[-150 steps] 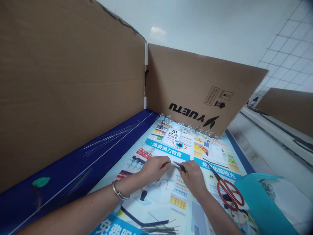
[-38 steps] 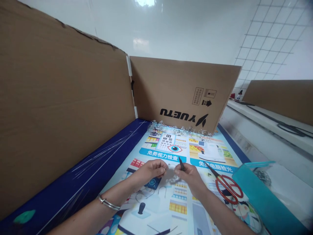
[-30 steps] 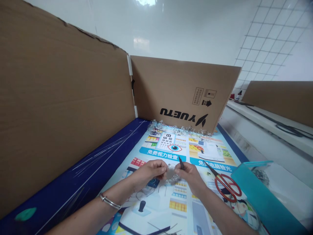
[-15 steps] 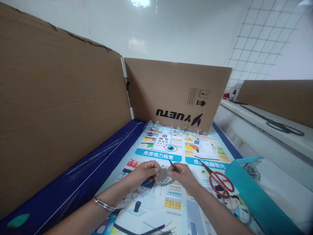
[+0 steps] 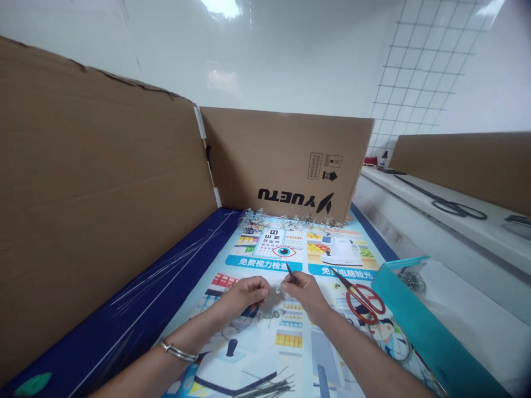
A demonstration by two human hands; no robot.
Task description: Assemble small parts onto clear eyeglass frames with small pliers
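My left hand (image 5: 249, 293) is closed, thumb and forefinger pinching the left edge of a small ring of clear beads (image 5: 271, 313) above the printed mat. In my right hand (image 5: 306, 293) sits a slim dark pointed tool (image 5: 290, 271), its tip sticking up away from me; the exact kind cannot be made out. The right thumb and fingertips are close to the ring's upper right edge; whether they touch it is unclear. Red-handled scissors (image 5: 365, 303) lie to the right of my right hand, blades pointing away and to the left.
Several thin dark wires (image 5: 271, 387) lie near me. Clear beaded pieces (image 5: 290, 222) line the foot of the far cardboard panel (image 5: 265, 149). A tall cardboard panel (image 5: 95, 166) borders the left. At right are a teal-edged box (image 5: 418, 315) and a white ledge (image 5: 427, 196).
The view has shifted slightly. My right fingertips have moved up and a little away from the beaded ring, while the left hand keeps its pinch. The dark tool remains in my right hand.
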